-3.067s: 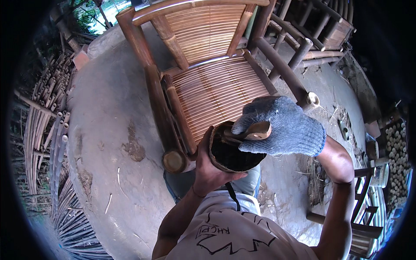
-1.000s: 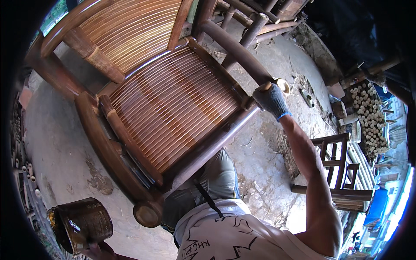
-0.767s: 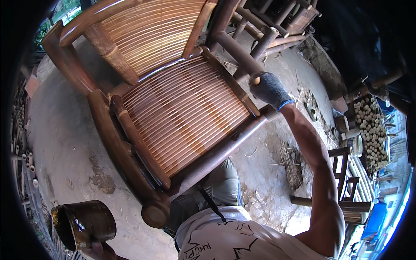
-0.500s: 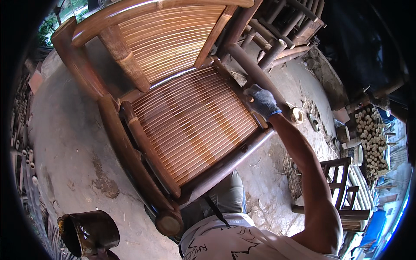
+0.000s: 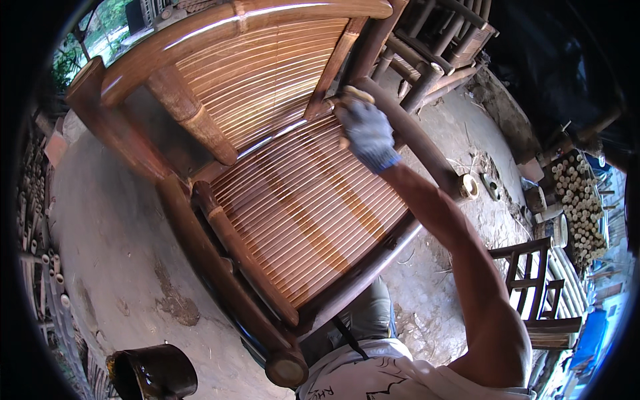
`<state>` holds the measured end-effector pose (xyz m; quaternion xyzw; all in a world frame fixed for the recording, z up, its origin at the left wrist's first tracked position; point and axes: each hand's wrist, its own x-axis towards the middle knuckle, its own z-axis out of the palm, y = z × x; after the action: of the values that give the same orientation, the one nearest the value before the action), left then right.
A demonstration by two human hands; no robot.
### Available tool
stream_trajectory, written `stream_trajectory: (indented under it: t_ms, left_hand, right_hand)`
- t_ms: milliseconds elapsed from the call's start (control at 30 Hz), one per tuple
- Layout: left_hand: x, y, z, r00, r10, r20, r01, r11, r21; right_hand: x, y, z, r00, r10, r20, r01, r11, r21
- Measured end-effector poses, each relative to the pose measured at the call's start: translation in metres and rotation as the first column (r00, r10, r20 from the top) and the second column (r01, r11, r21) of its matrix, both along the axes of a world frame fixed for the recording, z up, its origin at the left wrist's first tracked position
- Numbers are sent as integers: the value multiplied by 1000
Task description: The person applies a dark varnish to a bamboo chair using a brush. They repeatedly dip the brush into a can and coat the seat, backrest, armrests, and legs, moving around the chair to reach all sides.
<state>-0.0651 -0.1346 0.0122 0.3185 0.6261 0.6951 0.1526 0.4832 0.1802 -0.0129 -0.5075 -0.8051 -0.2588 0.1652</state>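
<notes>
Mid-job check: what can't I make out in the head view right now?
Head view:
Left hand: out of frame; where it is cannot be told.
Dark pot: lower part cut off by the bottom edge; contents lost in shadow.
Wooden tool: mostly hidden by the gloved right hand, which is blurred.
Chair seat: part of its right side covered by that hand and forearm.

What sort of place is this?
It looks like a furniture workshop, probably for bamboo: there's a slatted chair up close, another piece of furniture behind it, and a stack of cut poles on the right.
</notes>
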Motion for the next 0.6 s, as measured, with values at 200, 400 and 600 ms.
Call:
stream_trajectory:
  t_ms: [200, 400, 600]
  left_hand:
    - [-15, 19, 10, 1000, 8, -26, -8, 1000, -4]
    - [-17, 22, 5, 999, -20, -26, 21, 1000, 8]
    - [-11, -21, 4, 999, 23, -49, -24, 1000, -20]
  right_hand:
    - [-16, 82, -28, 510, 47, 859, 14, 998, -63]
    - [-6, 71, -64, 440, -89, 894, 331, 941, -69]
    - [-29, 4, -52, 545, -91, 833, 423, 888, -179]
